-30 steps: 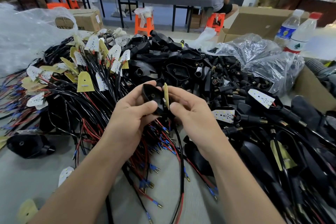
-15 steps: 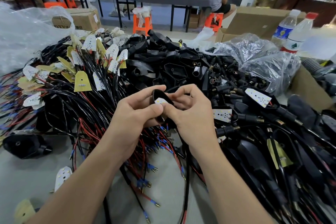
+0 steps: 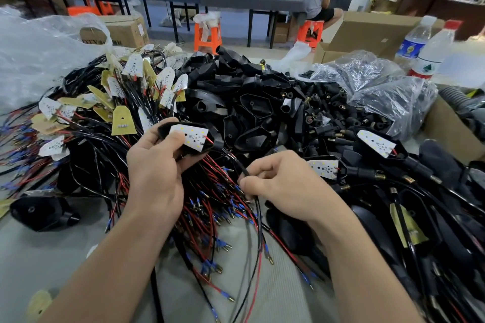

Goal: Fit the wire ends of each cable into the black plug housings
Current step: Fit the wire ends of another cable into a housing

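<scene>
Item: black plug housing (image 3: 163,128), white LED board (image 3: 190,136) seated in its open face; judged light, rigid, smooth-walled, apt to twist if held by one edge only; best gripped across both side walls, clear of the board; board probably fragile at its solder points; held raised above the wire heap, wrapped in the left hand (image 3: 154,173), thumb pressing the board's near end; black cable (image 3: 242,169), judged thin, limp, slightly springy; leaves the housing's neck, runs down into the right hand (image 3: 283,186), pinched there between thumb and curled fingers, near the housing; best pinched close to the neck for control; wire ends (image 3: 267,254), blue-sleeved, dangling below the right hand over the grey surface (image 3: 39,257)
</scene>
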A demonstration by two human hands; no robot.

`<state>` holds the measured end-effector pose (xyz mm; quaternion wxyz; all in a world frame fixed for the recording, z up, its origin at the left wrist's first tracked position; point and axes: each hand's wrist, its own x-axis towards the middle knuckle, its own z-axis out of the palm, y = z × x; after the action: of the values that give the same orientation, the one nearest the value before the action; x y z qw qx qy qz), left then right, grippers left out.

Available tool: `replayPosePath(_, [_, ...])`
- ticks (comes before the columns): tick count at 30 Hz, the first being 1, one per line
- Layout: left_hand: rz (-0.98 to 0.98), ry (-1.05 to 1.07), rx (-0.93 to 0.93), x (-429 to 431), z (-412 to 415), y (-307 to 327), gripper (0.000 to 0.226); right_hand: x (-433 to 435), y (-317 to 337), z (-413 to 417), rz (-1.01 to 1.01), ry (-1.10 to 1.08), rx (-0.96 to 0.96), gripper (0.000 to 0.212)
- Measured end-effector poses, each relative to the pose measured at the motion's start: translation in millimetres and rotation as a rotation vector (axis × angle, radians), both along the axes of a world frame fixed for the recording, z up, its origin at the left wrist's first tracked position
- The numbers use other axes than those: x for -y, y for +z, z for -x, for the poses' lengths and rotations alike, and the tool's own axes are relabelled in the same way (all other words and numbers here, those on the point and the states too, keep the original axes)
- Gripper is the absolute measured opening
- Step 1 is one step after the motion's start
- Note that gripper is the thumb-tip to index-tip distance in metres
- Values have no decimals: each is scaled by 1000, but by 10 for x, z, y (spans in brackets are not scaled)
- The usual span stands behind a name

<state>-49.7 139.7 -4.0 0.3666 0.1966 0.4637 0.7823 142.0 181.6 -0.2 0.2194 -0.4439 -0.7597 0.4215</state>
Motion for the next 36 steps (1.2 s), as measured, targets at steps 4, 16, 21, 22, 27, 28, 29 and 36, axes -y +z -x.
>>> replayPosePath(4, [-29, -4, 13, 9, 71, 11, 23, -22, 7, 34, -234, -278, -264, 14])
replayPosePath(16, [139, -909, -532, 124, 178, 12, 57, -12, 162, 149, -922, -551, -124, 18])
replayPosePath(21, [312, -1183, -611, 199, -64, -24, 22, 74, 142, 318, -418, -269, -352, 33])
replayPosePath(22, [344, -1181, -634, 201, -91, -35, 22, 71, 126, 322, -374, -251, -356, 31])
replayPosePath(27, [444, -1211, -742, 241, -216, -26, 10, -2, 6, 224, -178, -255, -353, 28])
replayPosePath(28, [462, -1161, -749, 232, -240, -26, 12, -9, -23, 206, -153, -263, -326, 29])
replayPosePath(29, [462, -1085, -755, 217, -255, -21, 14, -9, -48, 190, -116, -265, -307, 29])
replayPosePath(36, [366, -381, -561, 93, -324, -88, 30, 1, -47, 118, 11, -136, -365, 20])
